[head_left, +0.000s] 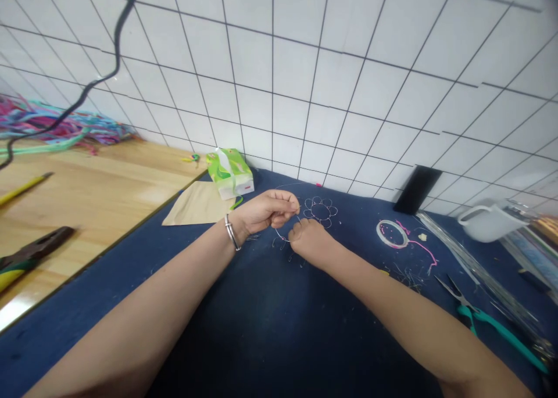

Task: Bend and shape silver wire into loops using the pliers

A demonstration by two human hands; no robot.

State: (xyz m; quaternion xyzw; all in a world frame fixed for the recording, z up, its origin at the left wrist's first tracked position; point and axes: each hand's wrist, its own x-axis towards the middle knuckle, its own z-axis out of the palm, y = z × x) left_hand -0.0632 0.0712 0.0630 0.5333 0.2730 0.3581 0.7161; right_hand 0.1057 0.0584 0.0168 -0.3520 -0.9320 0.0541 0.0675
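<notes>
"Wire ring [283, 238], the one with little loops: it is sitting right by your two hands, in the middle. Your fingers are hiding part of it, so I can't tell if it is touching the blue cloth [244, 334]."

"What are your hands doing?"

"Your left hand [272, 211] is pinching, thumb and finger close together on a thin wire [299, 217]. Your right hand [310, 241] is curling its fingers over the edge of the ring and holding it."

"What is lying behind them and on your right?"

"A wire flower [330, 211] is lying just behind your right hand. Past it, a white roll [379, 234] is resting beside some pink string [425, 251]. Teal pliers [468, 308] are lying near your right arm, jaws apart, and long straight wires [475, 264] are stretching past them. A white cup [492, 221] is sitting farther off, and a black slab [417, 189] is leaning on the tiled wall [296, 67]."

"And on your left?"

"A green tissue pack [229, 174] is sitting behind your left hand, by a tan sheet [196, 205]. On the wood top [113, 194], dark pliers [37, 253] and a yellow stick [21, 190] are lying. A black cable [118, 35] is hanging across your view, getting in front of bright cords [102, 128]."
</notes>
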